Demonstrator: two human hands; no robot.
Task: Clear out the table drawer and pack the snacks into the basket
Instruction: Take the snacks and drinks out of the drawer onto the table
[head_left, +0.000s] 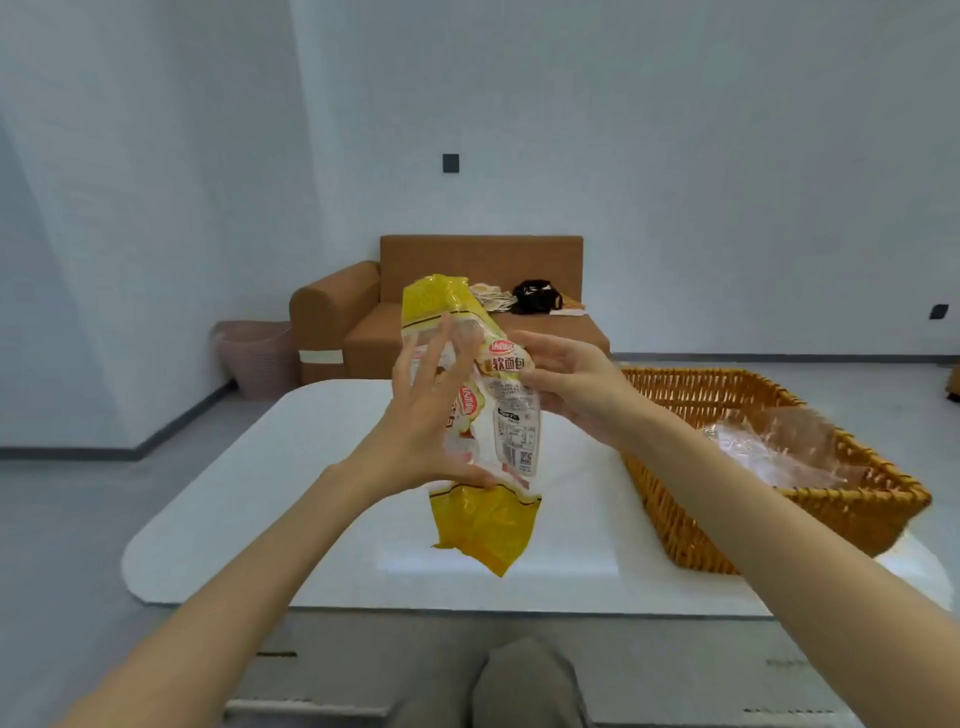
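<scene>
Bread pack: a yellow-and-clear plastic bread pack (514, 431) with red logos and a printed label is held upright in the air above the middle of the white glossy table (311, 493), its yellow ends at top and bottom, touching neither table nor basket.
Left hand: the left hand (415, 421) lies with its back to the camera, fingers spread and nearly straight against the pack's left side, thumb on the seam above the lower yellow end.
Right hand: the right hand (571, 389) pinches the pack's right edge between thumb and curled fingers, near the upper red logo.
Hands together: apart, with the pack between them.
Basket: a rectangular woven wicker basket (852, 512) sits along the table's right edge, near the pack; the right forearm crosses in front of its near-left corner.
In the basket: a crumpled clear plastic bag (779, 447) lies inside.
Beyond the far edge: an orange-brown fabric sofa (467, 260) stands by the white wall, partly hidden by the pack's top.
On the sofa: a black bag (537, 297) beside a pile of pale items (491, 297), too small to identify.
Left of the sofa: a pink slatted bin (260, 358) on the floor.
Wall: a dark square switch plate (450, 162) above the sofa.
Near edge: the person's knee in grey-green cloth (524, 680) shows below the table.
</scene>
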